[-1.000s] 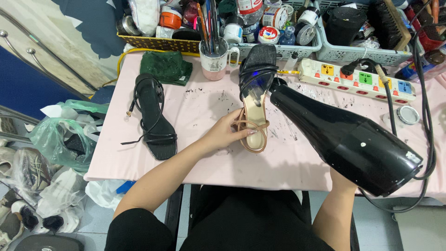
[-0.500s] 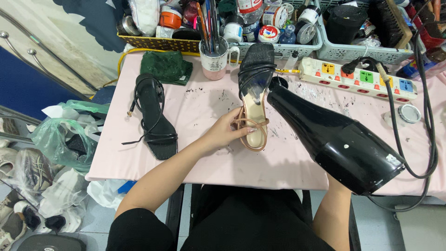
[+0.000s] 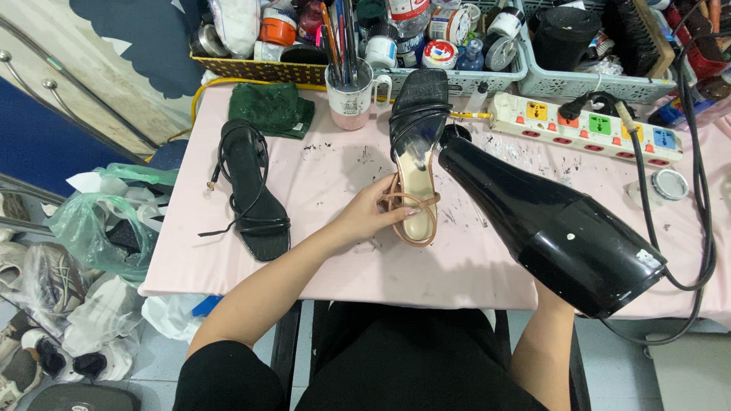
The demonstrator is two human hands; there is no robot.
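Observation:
My left hand (image 3: 371, 216) grips the heel end of a strappy sandal (image 3: 413, 152) with a tan insole and black toe straps, lying on the pink table (image 3: 343, 259). A large black hair dryer (image 3: 552, 221) points its nozzle at the sandal's middle. My right hand is hidden under the dryer's body; only the forearm (image 3: 544, 342) shows below it. A second, all-black sandal (image 3: 251, 190) lies flat to the left, apart from my hands.
A white mug of brushes (image 3: 352, 87), a green cloth (image 3: 272, 108), a power strip (image 3: 586, 129) with a plugged black cable, and baskets of jars and tins (image 3: 457, 38) line the far edge. Plastic bags and shoes (image 3: 84, 259) lie on the floor at left.
The dryer has swung left and lower, its nozzle staying near the sandal. My left hand keeps hold of the sandal in the same place.

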